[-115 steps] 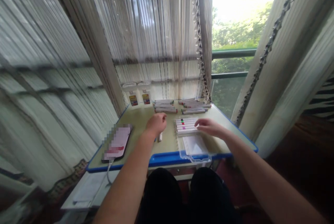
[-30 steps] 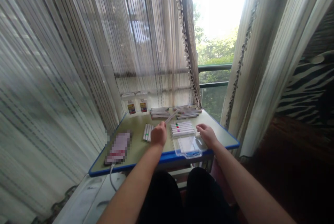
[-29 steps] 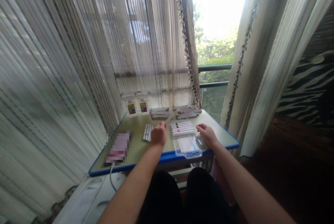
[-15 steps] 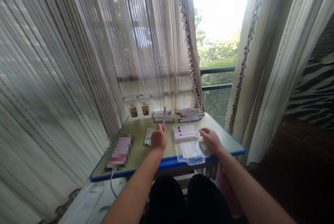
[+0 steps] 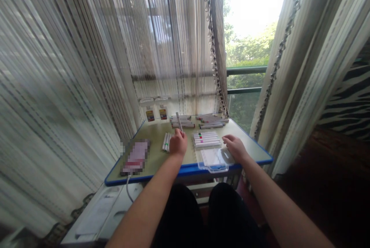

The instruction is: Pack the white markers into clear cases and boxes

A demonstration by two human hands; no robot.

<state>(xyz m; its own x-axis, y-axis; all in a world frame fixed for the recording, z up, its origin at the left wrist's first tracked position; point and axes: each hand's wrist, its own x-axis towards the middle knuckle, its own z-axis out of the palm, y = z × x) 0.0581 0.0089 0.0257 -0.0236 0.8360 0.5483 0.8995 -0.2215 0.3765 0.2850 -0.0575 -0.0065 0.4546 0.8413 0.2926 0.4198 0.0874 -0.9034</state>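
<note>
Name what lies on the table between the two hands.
In the head view, an open clear case lies between the left hand and the right hand, with a row of white markers in it.

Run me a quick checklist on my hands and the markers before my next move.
1. Marker gripped by the left hand: ok, one end sticks up.
2. Right hand free: ok, seemingly holding nothing, beside the case.
3. Transparent case open: ok, a row of markers lies in its far half.
4. Phone apart from both hands: ok.
5. Gripped marker's ink colour: cannot tell.
</note>
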